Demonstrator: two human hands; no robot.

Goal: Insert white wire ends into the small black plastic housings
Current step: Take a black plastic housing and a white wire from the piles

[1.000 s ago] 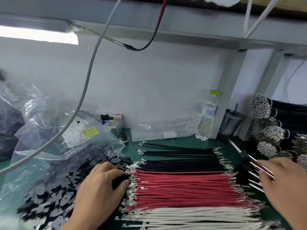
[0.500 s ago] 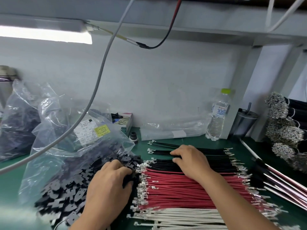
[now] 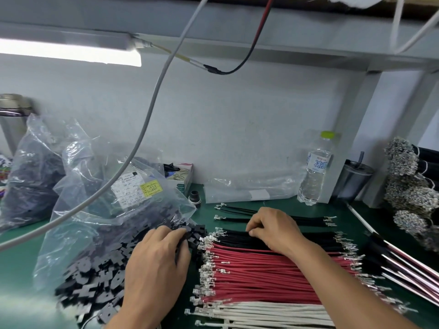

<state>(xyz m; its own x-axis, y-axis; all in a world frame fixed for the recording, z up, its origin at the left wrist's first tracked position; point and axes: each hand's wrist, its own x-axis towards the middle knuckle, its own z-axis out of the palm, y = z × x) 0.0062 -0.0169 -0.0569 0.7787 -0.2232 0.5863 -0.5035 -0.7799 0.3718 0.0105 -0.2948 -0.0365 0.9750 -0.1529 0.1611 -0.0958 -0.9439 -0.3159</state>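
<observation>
Head view, flat black housings (image 3: 99,276), thin white wires (image 3: 261,314)

We saw only our two bare hands and forearms. The left hand (image 3: 155,264) wore no glove, ring or watch, nor did the right hand (image 3: 273,227). No sleeve reached either wrist, and our right forearm (image 3: 344,288) was uncovered throughout.

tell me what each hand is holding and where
Left hand grips a black housing from the pile; right hand pinches black wires near mid-length.
</observation>
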